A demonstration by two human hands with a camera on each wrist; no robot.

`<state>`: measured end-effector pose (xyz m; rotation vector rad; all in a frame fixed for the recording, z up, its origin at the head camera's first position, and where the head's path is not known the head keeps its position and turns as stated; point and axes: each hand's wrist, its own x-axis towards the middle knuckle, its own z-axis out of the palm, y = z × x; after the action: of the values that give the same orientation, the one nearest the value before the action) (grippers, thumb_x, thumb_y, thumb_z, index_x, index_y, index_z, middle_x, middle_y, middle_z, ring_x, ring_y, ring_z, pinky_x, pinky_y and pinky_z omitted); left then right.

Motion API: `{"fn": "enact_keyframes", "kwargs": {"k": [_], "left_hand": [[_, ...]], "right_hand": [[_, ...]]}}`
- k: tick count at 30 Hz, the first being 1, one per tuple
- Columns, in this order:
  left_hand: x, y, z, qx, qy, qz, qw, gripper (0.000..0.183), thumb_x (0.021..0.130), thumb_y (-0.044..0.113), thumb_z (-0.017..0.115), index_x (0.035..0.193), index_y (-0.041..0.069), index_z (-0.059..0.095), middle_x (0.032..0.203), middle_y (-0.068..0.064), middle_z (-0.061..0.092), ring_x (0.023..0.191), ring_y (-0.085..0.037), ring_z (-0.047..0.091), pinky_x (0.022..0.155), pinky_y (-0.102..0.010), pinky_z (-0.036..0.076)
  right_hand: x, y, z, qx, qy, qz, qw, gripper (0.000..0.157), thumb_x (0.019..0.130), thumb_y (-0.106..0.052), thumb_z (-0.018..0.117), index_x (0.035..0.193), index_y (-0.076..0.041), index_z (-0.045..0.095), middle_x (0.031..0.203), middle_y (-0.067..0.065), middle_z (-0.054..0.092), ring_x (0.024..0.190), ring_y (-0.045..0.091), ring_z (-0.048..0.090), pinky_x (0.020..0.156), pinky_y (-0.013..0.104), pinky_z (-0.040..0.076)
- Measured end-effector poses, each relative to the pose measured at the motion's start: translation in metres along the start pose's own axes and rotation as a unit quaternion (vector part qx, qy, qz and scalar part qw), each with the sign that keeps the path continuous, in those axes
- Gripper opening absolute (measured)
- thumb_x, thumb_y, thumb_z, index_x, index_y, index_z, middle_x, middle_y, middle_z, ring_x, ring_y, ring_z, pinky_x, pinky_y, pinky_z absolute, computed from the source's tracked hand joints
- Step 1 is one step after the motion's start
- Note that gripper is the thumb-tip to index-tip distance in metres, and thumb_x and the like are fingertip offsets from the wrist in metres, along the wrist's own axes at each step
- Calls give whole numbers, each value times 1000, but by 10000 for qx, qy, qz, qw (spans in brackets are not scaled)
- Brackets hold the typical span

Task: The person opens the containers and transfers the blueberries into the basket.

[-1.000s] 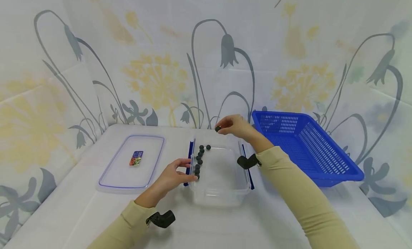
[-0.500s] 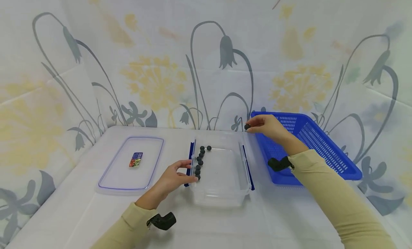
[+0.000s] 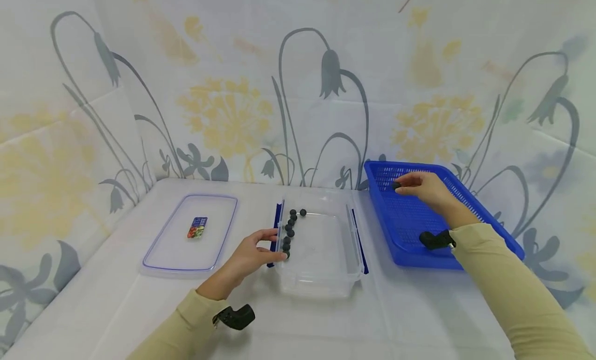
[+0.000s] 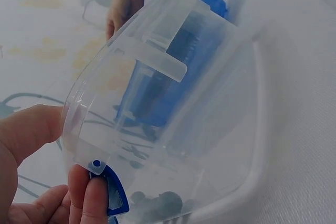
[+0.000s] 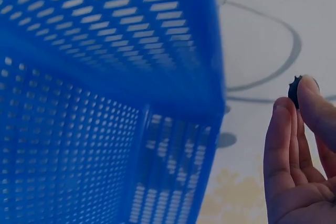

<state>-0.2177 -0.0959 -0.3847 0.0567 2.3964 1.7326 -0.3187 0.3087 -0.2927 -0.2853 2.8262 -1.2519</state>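
Between the fingertips of my right hand [image 3: 429,190] is a dark blueberry [image 3: 396,185], pinched above the blue plastic basket [image 3: 390,223]. In the right wrist view, the jagged crown of the berry [image 5: 294,92] shows between thumb and fingertips. A clear lidless plastic container [image 3: 321,278] stands at the middle of the table. My left hand [image 3: 248,257] grips its left rim, and in the left wrist view the fingers touch a blue side latch [image 4: 115,191]. Several more blueberries [image 3: 290,233] lie in a loose line along the container's left inner side.
A clear lid [image 3: 167,256] with a purple-blue seal and a small picture label [image 3: 197,228] lies flat at the left. Behind the white-covered table [image 3: 298,326] hangs a flower-patterned cloth [image 3: 223,39].
My right hand has carried the pinched blueberry rightward, from behind the container to over the basket. The left hand has kept its place on the rim.
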Motion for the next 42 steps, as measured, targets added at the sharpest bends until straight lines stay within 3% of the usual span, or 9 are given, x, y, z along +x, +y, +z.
{"fn": "enact_keyframes", "kwargs": {"k": [3,8,12,17,21,26,31,38,42], "left_hand": [[0,-1,-1,-39,11,-9,10000,65,75,19,78,134,14,49,123,-3,53,89,-19,56,83,-42,44],[0,-2,-2,-73,24,-30,10000,65,75,20,79,133,14,50,122,-3,53,91,-19,55,83,-41,44],[1,-1,0,-101,-14,-54,9999,66,74,20,79,133,15,50,122,-2,53,90,-19,55,83,-41,44],[0,-1,3,-125,-90,-54,9999,65,75,19,79,133,13,50,122,-4,53,89,-20,56,82,-40,44],[0,0,2,-176,-68,-25,9998,63,77,17,77,133,13,49,123,-5,53,88,-20,55,83,-40,44],[-1,3,0,-186,-59,-25,9998,64,76,17,78,133,12,49,124,-6,52,88,-20,55,83,-41,43],[-1,3,0,-168,-75,-41,9998,65,75,18,79,133,11,49,124,-6,53,89,-20,55,83,-41,44],[0,-1,0,-153,-22,-93,9998,64,76,17,78,133,12,49,123,-4,53,89,-20,56,84,-42,44],[2,-1,0,-175,-22,-54,9998,64,76,17,78,133,13,49,123,-4,53,89,-20,56,84,-42,43]], "right_hand": [[5,12,-4,185,-119,41,9997,49,90,-23,63,127,6,48,125,27,48,115,38,44,99,53,30],[12,36,-7,409,-252,220,9986,48,91,-16,61,128,11,45,124,28,48,106,30,52,98,51,33],[12,53,-11,443,-308,419,9977,45,90,-12,61,125,13,46,116,21,56,95,17,59,92,42,43],[9,64,-11,959,-406,587,9928,43,91,-2,58,124,20,40,106,9,59,84,5,60,82,29,49],[7,69,-12,1003,-395,759,9913,44,91,-1,57,124,21,39,113,20,53,82,3,59,82,28,49],[7,73,-13,914,-395,939,9906,51,91,-3,58,129,20,34,131,36,33,83,0,56,89,33,46],[8,61,-18,804,-268,908,9923,55,92,-8,57,134,16,31,137,33,30,87,-2,53,95,38,40],[15,24,-11,886,-182,500,9946,54,92,-12,59,134,12,35,134,30,38,94,6,56,88,26,45],[19,3,-3,908,-125,287,9954,52,92,-13,59,134,10,37,131,27,42,99,12,57,93,33,43]]}}
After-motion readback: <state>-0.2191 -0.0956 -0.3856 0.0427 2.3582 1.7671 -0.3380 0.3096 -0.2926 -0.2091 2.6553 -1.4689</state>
